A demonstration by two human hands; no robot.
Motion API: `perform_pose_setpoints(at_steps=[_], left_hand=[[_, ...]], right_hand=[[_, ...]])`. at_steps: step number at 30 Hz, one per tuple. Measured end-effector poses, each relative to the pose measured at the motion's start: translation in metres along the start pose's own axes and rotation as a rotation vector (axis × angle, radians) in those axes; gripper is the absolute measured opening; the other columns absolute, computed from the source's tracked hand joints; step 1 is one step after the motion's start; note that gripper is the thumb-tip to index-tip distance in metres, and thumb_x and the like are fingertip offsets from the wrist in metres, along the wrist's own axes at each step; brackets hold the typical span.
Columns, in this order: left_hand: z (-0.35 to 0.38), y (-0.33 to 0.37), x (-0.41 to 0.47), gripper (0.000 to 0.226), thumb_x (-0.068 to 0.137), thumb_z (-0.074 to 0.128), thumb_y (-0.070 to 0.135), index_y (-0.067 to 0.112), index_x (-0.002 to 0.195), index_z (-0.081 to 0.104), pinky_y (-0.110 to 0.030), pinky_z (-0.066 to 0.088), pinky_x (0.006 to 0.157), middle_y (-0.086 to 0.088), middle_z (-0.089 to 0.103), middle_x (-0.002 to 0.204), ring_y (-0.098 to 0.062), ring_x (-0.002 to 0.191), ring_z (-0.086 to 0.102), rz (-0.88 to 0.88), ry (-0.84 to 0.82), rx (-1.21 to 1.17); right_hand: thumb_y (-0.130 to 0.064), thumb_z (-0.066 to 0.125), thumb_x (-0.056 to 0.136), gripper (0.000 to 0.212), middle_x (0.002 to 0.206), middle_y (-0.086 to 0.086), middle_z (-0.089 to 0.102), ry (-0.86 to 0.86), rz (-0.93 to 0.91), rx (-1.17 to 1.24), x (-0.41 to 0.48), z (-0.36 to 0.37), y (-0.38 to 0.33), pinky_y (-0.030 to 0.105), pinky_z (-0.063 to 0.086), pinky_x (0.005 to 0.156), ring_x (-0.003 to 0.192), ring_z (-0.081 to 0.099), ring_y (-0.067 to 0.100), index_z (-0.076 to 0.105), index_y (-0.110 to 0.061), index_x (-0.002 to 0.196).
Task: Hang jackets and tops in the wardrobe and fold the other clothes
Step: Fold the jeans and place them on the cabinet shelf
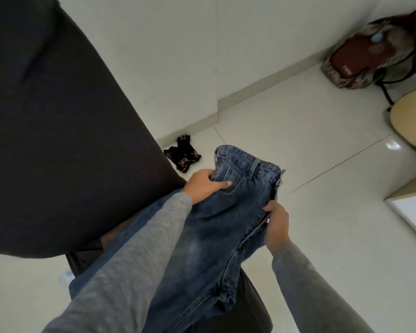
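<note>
head view: a person is holding a pair of blue jeans (226, 212) out in front of the body, over the edge of a large dark upholstered seat (58, 140), with the waistband pointing away and the legs trailing back down toward the wearer. the left hand (204, 186) is gripping the denim at the front pocket just below the waistband, fingers curling into the cloth and one digit lying flat along the pocket. the right hand (276, 224) is pinching the opposite side seam, fingers wrapping round the stacked edges. the two grips are sitting on opposite sides of the garment, probably so that the halves are lining up leg on leg before a fold; jeans are falling under "other clothes", so folding rather than hanging is the likely step, and it is appearing to be at its start. a small black patterned garment (183, 156) is lying crumpled on the pale tiled floor (298, 140) near the skirting, apart from the jeans, probably waiting for sorting. a backpack (375, 51) is leaning in the far corner and a guitar (413, 121) is standing at the right edge; no wardrobe is showing.
</note>
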State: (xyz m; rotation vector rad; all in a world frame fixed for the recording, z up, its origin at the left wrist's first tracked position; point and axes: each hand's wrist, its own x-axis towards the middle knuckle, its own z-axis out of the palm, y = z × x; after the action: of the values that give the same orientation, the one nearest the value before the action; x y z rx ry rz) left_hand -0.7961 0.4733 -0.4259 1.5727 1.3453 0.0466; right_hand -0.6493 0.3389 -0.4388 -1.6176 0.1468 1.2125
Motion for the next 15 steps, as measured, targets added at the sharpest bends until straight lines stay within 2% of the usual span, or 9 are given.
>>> perform_pose_setpoints(at_steps=[2,3,5,6,8,10,12,15], left_hand=[[-0.024,0.025,-0.027,0.082,0.051,0.074,0.072,0.014,0.109,0.065,-0.035,0.050,0.092,0.001,0.069,0.106,-0.016,0.097,0.064,-0.055,-0.042,-0.148],[-0.031,0.028,-0.035,0.087,0.049,0.077,0.072,0.018,0.116,0.063,-0.035,0.049,0.095,0.002,0.067,0.113,-0.015,0.102,0.064,-0.083,-0.059,-0.215],[-0.063,0.050,-0.074,0.068,0.064,0.078,0.059,0.018,0.116,0.064,-0.034,0.048,0.096,0.001,0.068,0.113,-0.017,0.102,0.064,-0.110,-0.079,-0.295],[-0.077,0.053,-0.087,0.053,0.073,0.075,0.049,0.015,0.112,0.065,-0.035,0.048,0.096,-0.003,0.069,0.110,-0.019,0.100,0.065,-0.118,-0.086,-0.315],[-0.107,0.065,-0.120,0.039,0.085,0.067,0.036,0.009,0.113,0.065,-0.039,0.047,0.099,-0.009,0.068,0.112,-0.024,0.102,0.065,-0.094,-0.046,-0.362],[-0.142,0.073,-0.156,0.039,0.090,0.061,0.032,0.011,0.123,0.059,-0.040,0.046,0.100,-0.009,0.064,0.121,-0.024,0.108,0.062,-0.027,-0.009,-0.447],[-0.171,0.080,-0.197,0.036,0.093,0.057,0.031,0.017,0.126,0.057,-0.041,0.045,0.101,-0.005,0.063,0.123,-0.023,0.112,0.060,0.054,-0.032,-0.514],[-0.201,0.084,-0.259,0.039,0.083,0.071,0.028,0.018,0.120,0.062,-0.039,0.048,0.097,-0.002,0.069,0.114,-0.020,0.107,0.064,0.139,-0.111,-0.482]], right_hand=[[-0.012,0.048,0.050,0.027,0.070,0.007,0.053,-0.193,-0.011,0.050,-0.034,0.009,-0.028,0.031,0.042,0.061,0.066,0.050,0.024,0.051,-0.005,0.075],[-0.011,0.047,0.051,0.030,0.072,0.008,0.056,-0.291,-0.017,0.051,-0.044,0.011,-0.034,0.029,0.044,0.058,0.067,0.052,0.024,0.053,-0.003,0.079],[-0.012,0.046,0.052,0.036,0.081,0.012,0.058,-0.404,-0.040,0.046,-0.082,0.020,-0.056,0.031,0.045,0.062,0.076,0.054,0.030,0.056,0.000,0.084],[-0.012,0.046,0.052,0.039,0.087,0.013,0.059,-0.451,-0.039,0.066,-0.098,0.025,-0.062,0.034,0.045,0.067,0.082,0.054,0.032,0.057,0.000,0.087],[-0.012,0.047,0.056,0.043,0.092,0.015,0.063,-0.523,-0.039,0.112,-0.134,0.041,-0.075,0.037,0.048,0.074,0.086,0.058,0.031,0.061,0.000,0.094],[-0.012,0.047,0.061,0.046,0.099,0.018,0.064,-0.591,-0.051,0.117,-0.178,0.057,-0.086,0.040,0.049,0.081,0.090,0.060,0.032,0.061,0.000,0.103],[-0.010,0.044,0.069,0.040,0.099,0.018,0.066,-0.658,-0.085,0.073,-0.220,0.067,-0.095,0.040,0.049,0.080,0.088,0.061,0.033,0.063,0.000,0.103],[-0.009,0.052,0.072,0.031,0.094,0.020,0.069,-0.665,-0.179,-0.126,-0.285,0.073,-0.102,0.036,0.051,0.072,0.081,0.065,0.031,0.068,0.001,0.097]])
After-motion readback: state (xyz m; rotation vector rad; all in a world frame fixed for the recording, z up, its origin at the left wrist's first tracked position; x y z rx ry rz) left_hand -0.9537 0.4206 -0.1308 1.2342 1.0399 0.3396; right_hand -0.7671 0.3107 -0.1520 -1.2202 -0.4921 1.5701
